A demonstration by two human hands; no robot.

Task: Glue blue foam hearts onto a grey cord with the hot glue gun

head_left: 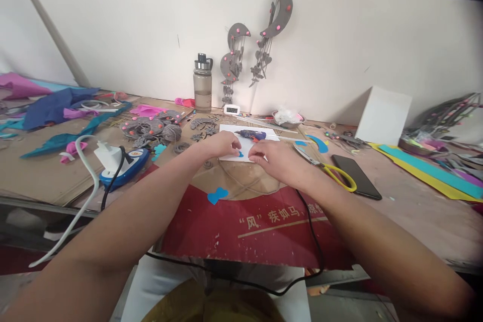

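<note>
My left hand (223, 144) is over the left part of a white sheet (247, 150), fingers curved, with a gap between thumb and index finger. Just by its fingertips lies a small blue cut-out piece (240, 154). On the sheet's right side my right hand (269, 156) has its fingers bent and close together; whatever they may hold is hidden. Behind both hands a dark blue glue gun (247, 134) lies on the sheet. Nearer to me, a blue flower-like cut-out (218, 195) rests on the red and brown cardboard (211, 231).
Yellow-handled scissors (339, 176) lie against a black phone (356, 177) at right. A blue power strip (126, 171) with plugs stands left. Behind are grey cord ornaments (153, 128), a water bottle (203, 85) and a small digital clock (231, 109). A black cable (311, 231) crosses the front edge.
</note>
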